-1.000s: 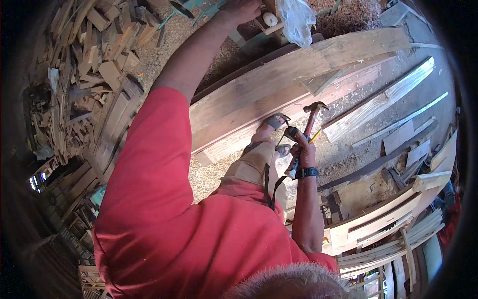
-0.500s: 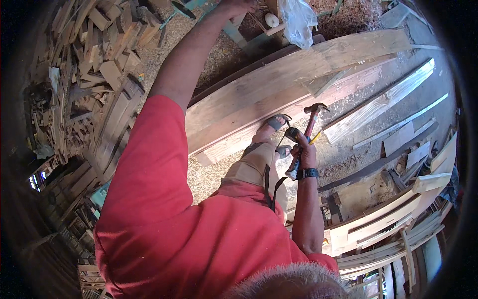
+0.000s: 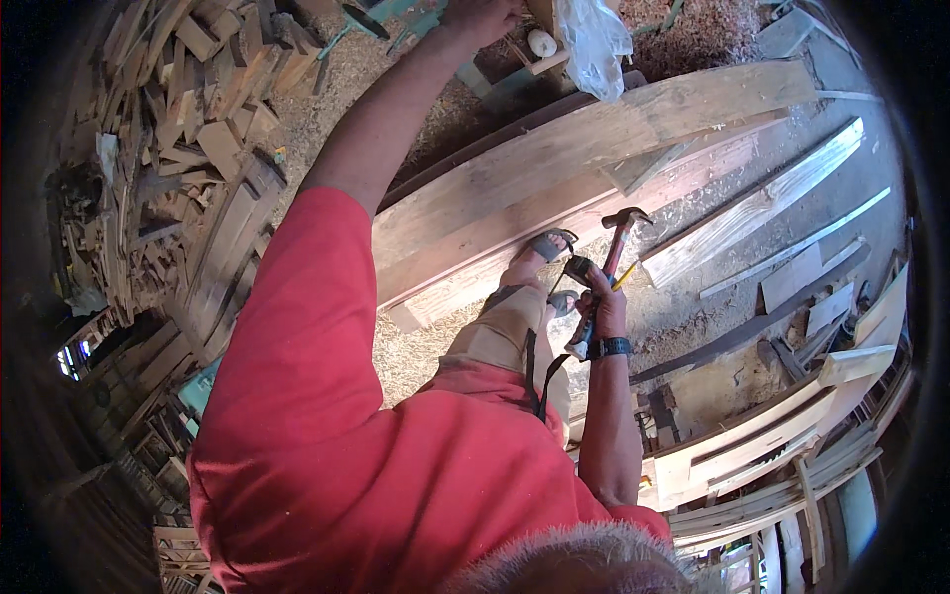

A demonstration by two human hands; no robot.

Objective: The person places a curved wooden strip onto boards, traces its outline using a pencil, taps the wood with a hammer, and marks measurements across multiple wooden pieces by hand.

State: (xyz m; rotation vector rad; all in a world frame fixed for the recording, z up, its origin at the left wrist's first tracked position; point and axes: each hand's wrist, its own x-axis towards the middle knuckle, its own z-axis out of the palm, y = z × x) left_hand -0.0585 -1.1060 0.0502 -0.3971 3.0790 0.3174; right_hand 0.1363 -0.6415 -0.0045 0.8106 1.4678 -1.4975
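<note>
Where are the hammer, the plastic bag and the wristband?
Hammer (image 3: pixel 618 247), head camera view: on its red handle.
Plastic bag (image 3: pixel 593 49), head camera view: on its crumpled middle.
Wristband (image 3: pixel 610 347), head camera view: on its dark strap.

woodwkg shop w/ offcuts (image 3: pixel 220 147), shavings (image 3: pixel 698 38)

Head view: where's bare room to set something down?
Looks free: long plank, between left forearm and its right end, below plastic bag; shavings-strewn floor between pinkish plank and pale board, right of hammer. Crowded: scrap pile, far left; around left hand.
</note>
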